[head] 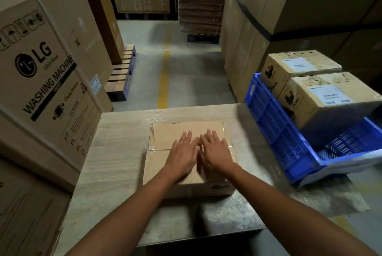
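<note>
Beneath your fingers (187,138), the rectangular cardboard box (165,138) is showing plain tan. Around them, the pale wooden tabletop (115,152) is showing grey-beige grain streaks. Right of your fingers, the slotted plastic crate (275,131) is showing bright blue in a grid pattern.

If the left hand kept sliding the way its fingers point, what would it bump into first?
Nothing, it seems: the left hand lies flat on the cardboard box, and ahead lie only box top, then bare table.
</note>
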The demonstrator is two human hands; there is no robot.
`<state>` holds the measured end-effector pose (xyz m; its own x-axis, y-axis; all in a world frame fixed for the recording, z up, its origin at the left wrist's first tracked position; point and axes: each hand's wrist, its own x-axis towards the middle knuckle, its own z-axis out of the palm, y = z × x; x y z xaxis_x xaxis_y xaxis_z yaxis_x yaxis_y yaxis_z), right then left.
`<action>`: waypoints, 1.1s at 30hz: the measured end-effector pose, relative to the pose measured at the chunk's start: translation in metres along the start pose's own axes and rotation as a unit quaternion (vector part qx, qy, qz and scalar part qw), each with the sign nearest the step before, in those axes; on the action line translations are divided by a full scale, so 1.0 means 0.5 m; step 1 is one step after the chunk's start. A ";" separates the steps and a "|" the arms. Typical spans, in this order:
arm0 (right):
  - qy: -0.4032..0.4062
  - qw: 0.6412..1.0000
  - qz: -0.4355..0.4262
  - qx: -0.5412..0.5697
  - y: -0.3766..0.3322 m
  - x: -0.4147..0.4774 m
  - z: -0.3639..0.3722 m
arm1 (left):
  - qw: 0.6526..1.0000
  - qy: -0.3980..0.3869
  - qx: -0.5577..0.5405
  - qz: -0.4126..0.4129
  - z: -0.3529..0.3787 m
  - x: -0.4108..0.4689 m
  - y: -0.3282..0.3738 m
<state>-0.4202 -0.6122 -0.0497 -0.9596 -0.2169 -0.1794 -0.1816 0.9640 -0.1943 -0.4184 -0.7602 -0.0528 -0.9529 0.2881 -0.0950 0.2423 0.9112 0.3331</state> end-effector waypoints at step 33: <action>0.144 0.989 0.020 0.009 0.053 -0.138 0.047 | 0.992 0.073 0.045 0.095 0.075 -0.076 0.082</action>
<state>-0.3538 -0.5751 -0.0650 -0.9880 -0.1226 0.0935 -0.1399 0.9676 -0.2104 -0.3655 -0.7227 -0.0708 -0.9027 0.4184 0.1002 0.4299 0.8685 0.2466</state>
